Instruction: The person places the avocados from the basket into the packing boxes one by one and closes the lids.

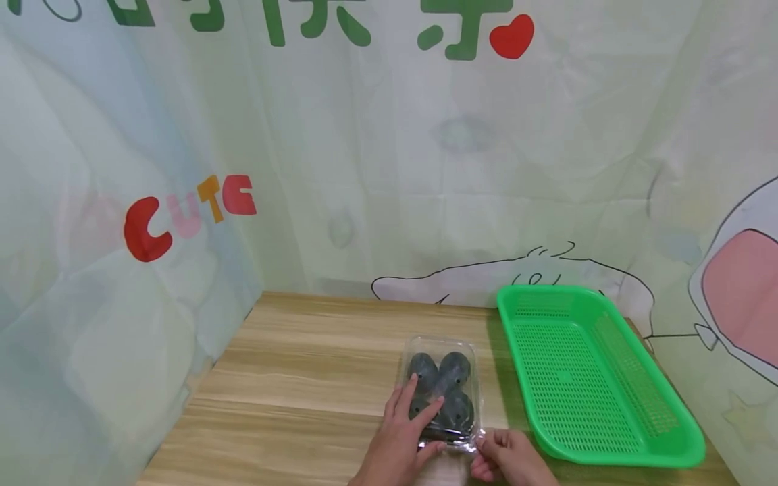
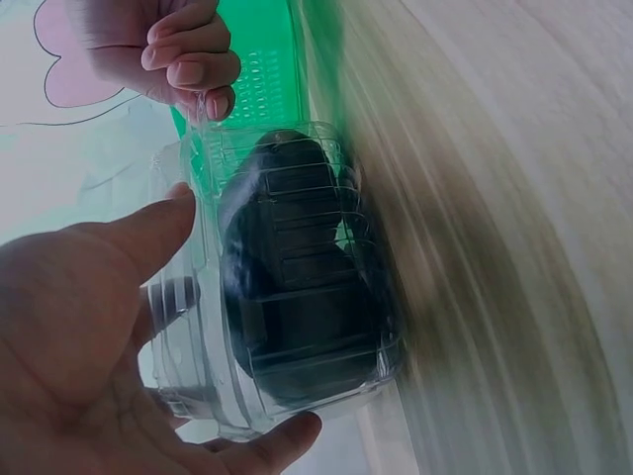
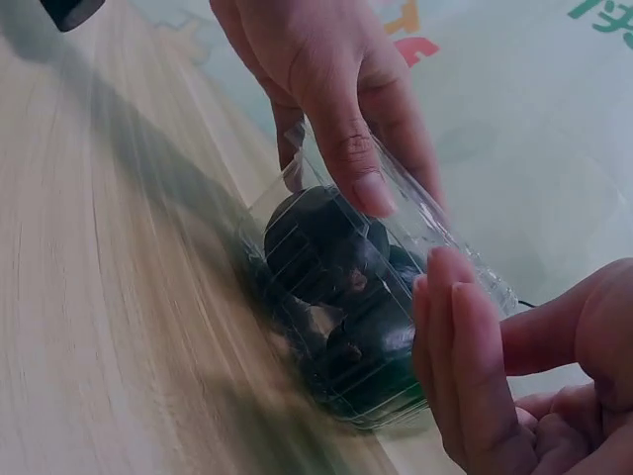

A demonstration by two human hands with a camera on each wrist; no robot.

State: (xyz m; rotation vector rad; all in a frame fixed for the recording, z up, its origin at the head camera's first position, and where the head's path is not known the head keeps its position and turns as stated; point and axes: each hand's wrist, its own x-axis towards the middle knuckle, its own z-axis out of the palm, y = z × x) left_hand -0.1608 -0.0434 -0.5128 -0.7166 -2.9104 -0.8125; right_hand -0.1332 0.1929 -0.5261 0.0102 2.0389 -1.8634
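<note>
A clear plastic clamshell box stands on the wooden table, with several dark egg-shaped fruits inside that look like avocados. My left hand rests on the box with fairly straight, spread fingers across the lid. Its thumb lies at the front rim, and the outermost finger reaches along the box's side in the left wrist view. At the front right corner, my right hand pinches the box's clear rim between thumb and curled fingers. Part of the fruit is hidden under the left hand.
A green perforated plastic basket stands right of the box. Wood-grain tabletop extends to the left. A printed cloth backdrop hangs behind and beside the table.
</note>
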